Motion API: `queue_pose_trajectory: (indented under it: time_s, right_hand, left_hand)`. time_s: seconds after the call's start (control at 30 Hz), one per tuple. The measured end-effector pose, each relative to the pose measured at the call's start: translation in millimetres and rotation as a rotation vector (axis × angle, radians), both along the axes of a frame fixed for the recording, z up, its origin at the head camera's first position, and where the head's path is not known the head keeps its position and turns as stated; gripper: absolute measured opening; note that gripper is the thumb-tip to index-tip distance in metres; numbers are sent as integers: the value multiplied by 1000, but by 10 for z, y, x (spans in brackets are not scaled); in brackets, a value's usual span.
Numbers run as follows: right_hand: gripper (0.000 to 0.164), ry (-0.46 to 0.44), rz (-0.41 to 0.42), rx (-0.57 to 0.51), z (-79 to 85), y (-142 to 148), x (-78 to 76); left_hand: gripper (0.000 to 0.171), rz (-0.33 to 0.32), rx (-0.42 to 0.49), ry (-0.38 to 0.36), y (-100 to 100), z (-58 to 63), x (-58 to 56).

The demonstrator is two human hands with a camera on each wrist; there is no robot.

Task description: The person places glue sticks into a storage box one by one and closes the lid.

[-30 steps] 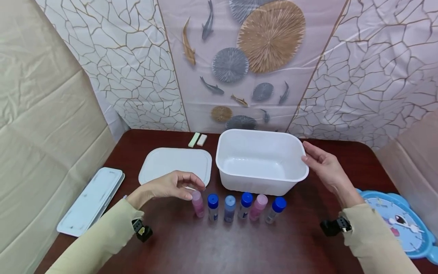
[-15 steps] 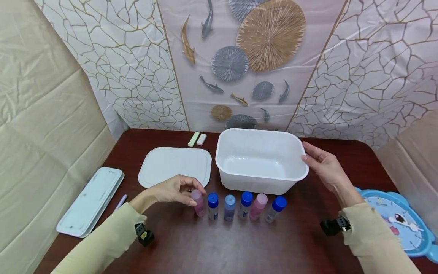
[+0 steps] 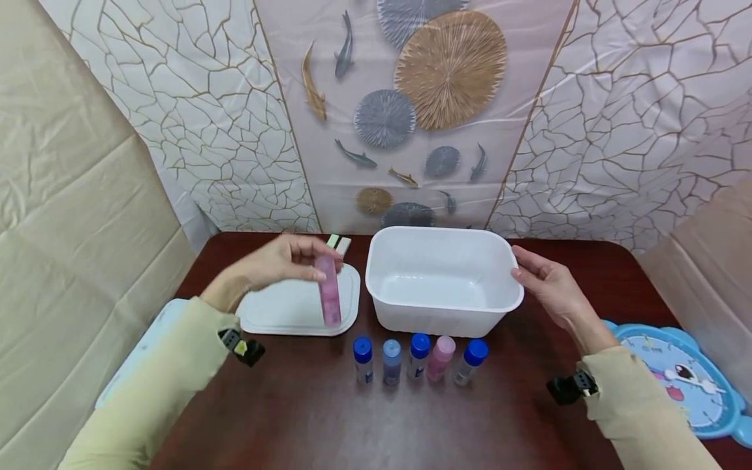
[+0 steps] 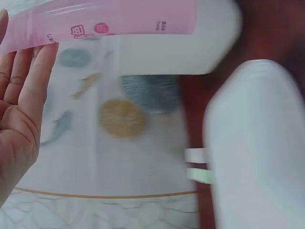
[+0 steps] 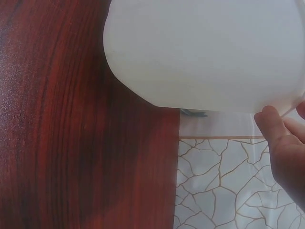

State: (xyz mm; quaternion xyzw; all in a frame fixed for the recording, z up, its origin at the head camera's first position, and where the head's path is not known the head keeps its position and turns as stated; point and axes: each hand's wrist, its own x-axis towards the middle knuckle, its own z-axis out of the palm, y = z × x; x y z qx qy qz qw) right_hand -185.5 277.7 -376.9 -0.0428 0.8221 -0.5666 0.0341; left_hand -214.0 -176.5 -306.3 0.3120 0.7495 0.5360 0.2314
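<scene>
My left hand (image 3: 288, 261) pinches a small pink translucent bottle (image 3: 329, 297) near its top, raised above the white lid (image 3: 276, 307). In the left wrist view the pink bottle (image 4: 138, 19) shows small printed marks on its side. My right hand (image 3: 549, 284) grips the right rim of a white plastic box (image 3: 440, 320), which looks bare inside. The right wrist view shows the fingers of my right hand (image 5: 283, 148) at the edge of the box (image 5: 205, 52). In front of the box stand several small capped bottles, including a light blue one (image 3: 391, 362) and a pink one (image 3: 440, 359).
Two small erasers, one green (image 3: 333, 241) and one white (image 3: 343, 246), lie behind the lid. A pale flat case (image 3: 141, 346) lies at the left, partly behind my sleeve. A blue cartoon clock (image 3: 675, 375) lies at the right edge of the dark table (image 3: 376, 431).
My left hand has taken hold of the leftmost pink bottle and lifted it from the row, up and slightly left over the lid. My right hand stays on the box rim.
</scene>
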Motion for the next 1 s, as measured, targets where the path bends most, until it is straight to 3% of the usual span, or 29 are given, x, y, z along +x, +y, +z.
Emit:
queue_pose_trajectory:
  time_s: [0.13, 0.3, 0.43, 0.67, 1.0]
  right_hand:
    - [62, -12, 0, 2, 10, 21, 3]
    - [62, -2, 8, -33, 4, 28, 7]
    - [62, 6, 4, -29, 5, 10, 9]
    - [62, -2, -11, -29, 1, -2, 21]
    - [59, -10, -18, -16, 13, 11, 28]
  left_hand:
    - [44, 92, 34, -35, 145, 274, -188]
    - [43, 177, 89, -106, 570, 381, -375]
    - [43, 225, 113, -178, 990, 338, -487]
    - [40, 272, 85, -211, 1644, 158, -584]
    - [37, 239, -71, -204, 2157, -65, -602]
